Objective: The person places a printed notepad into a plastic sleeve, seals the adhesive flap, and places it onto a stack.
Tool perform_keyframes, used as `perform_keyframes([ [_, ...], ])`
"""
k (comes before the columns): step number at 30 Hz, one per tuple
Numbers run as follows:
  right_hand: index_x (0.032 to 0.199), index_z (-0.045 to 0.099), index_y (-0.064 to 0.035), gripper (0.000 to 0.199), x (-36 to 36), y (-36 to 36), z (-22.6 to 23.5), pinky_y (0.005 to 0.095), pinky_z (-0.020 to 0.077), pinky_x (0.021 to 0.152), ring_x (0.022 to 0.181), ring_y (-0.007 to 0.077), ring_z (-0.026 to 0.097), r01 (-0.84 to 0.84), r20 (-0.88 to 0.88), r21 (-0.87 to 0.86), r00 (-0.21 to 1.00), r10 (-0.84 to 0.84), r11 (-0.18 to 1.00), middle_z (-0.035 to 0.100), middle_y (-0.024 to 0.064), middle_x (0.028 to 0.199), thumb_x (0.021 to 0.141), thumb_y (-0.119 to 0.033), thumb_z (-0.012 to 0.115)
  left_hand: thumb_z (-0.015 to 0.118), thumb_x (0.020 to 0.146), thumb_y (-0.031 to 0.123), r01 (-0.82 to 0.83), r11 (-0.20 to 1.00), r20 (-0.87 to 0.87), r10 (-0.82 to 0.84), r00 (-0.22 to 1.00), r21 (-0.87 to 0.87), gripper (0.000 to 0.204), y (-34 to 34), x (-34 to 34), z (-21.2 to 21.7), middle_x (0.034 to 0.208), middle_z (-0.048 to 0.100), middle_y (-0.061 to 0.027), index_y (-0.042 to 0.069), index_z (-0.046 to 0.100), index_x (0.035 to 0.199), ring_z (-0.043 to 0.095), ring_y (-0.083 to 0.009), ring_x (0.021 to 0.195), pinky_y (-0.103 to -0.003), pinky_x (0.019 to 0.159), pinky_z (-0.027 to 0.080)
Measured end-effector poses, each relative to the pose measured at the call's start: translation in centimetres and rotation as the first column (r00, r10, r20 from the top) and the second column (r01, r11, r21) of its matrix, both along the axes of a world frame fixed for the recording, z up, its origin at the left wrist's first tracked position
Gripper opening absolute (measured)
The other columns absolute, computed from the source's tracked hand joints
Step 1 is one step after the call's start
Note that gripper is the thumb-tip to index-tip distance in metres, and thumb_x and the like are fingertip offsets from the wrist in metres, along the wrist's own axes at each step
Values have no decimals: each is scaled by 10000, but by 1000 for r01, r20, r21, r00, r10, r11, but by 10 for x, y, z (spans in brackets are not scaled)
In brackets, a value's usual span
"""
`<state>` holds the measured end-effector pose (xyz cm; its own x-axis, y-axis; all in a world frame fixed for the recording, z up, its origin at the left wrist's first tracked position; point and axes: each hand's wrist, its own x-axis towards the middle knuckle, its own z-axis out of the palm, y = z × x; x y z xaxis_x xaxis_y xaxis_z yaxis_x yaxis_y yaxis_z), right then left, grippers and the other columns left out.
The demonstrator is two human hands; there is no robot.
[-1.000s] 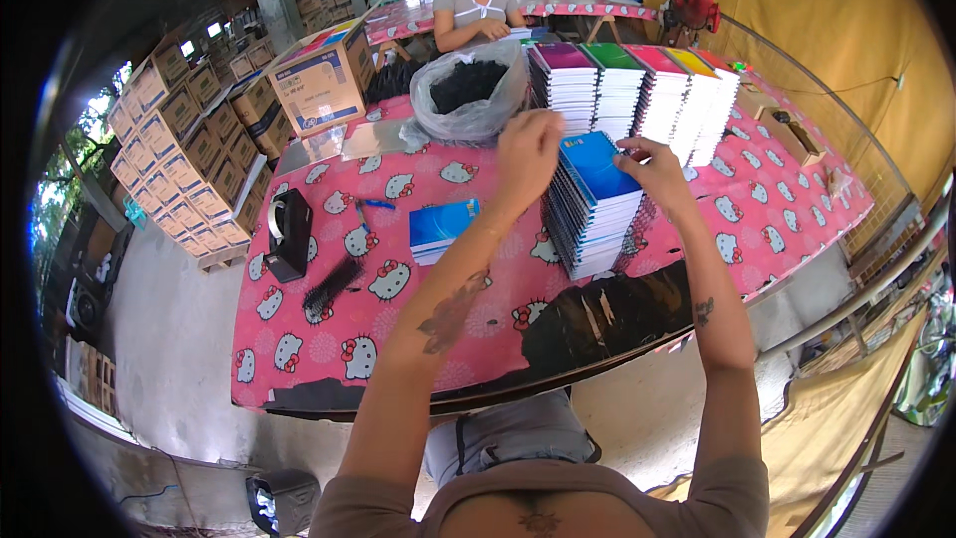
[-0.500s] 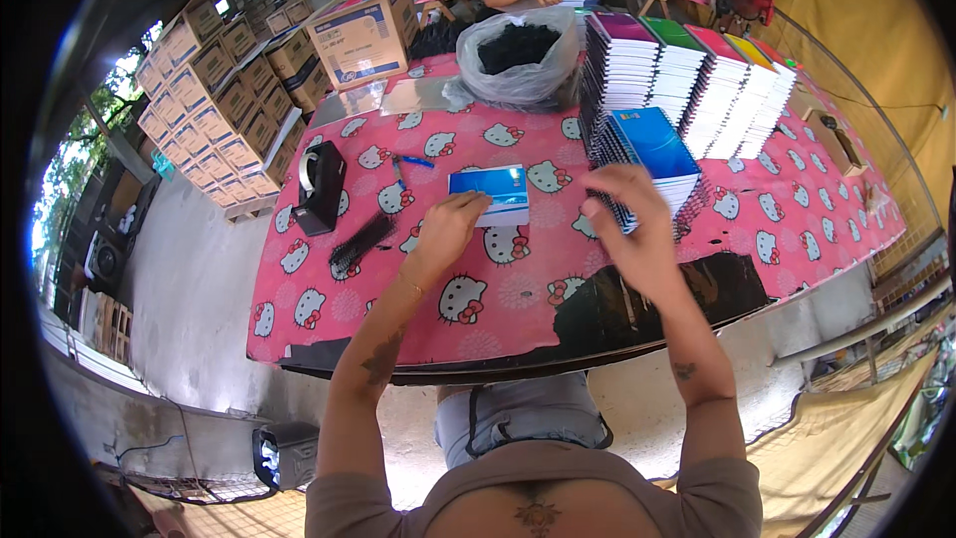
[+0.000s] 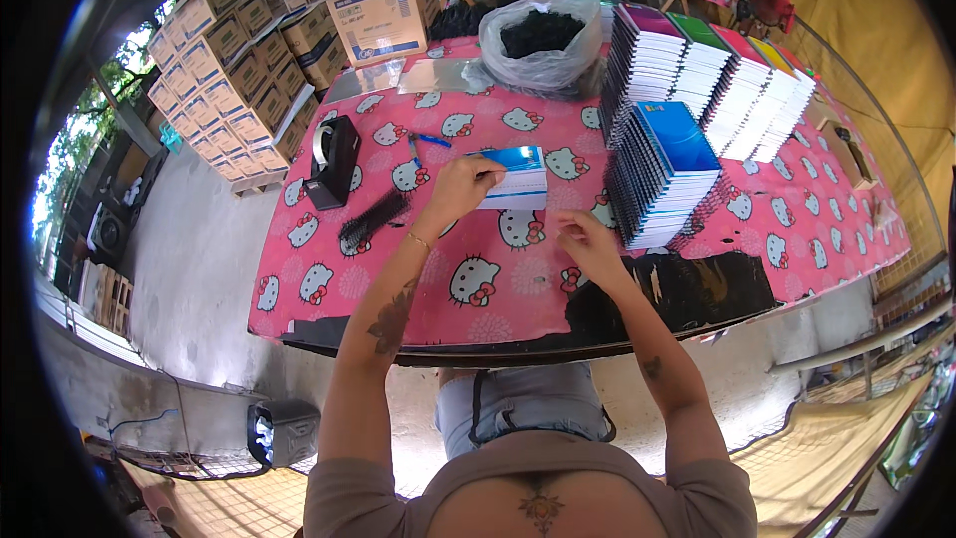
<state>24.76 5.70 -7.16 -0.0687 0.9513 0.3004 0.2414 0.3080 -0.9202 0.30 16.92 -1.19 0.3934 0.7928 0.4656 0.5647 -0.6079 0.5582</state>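
While a black handled box [image 3: 335,164] stands mid-left of frame, a dark wiry bundle [image 3: 372,223] lies just below & right of it on the pink tablecloth [image 3: 408,294]. Nr centre, the L hand [image 3: 466,187] has fingers & thumb bunched at the left edge of the blue-topped pad [image 3: 522,186]; can't tell if it's gripping or only pressing. R hand [image 3: 588,242], below right of the pad, is half-open, fingers loosely curled, nothing seen in it. Right of centre: tall stack of blue spiral notebooks [image 3: 662,174], w/ other-coloured stacks [image 3: 739,90] behind, upper right. Step in hand looks like L-hand work at the pad's edge; next move prob. calls for steady L fingertips there, R fingers free nr the lower corner.
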Motion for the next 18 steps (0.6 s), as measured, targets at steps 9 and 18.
perform_keyframes([
  [9,1283,636,-26,462,-28,55,-11,401,512,909,1073,305,628,214,92,139,969,-227,967,612,180,1143,855,-190,696,703,887,159,-74,994,28,72,997,82,158,-3,6,-6,876,709,-117,73,743,1013,667,-256,722,-375,670,510],
  [18,1330,600,-38,506,-26,75,32,408,498,933,1062,299,639,128,433,192,879,-201,973,625,161,1206,833,-106,671,693,882,164,-130,989,158,139,978,-64,158,-9,6,-4,853,690,-107,95,716,1021,673,-275,735,-372,664,523],
])
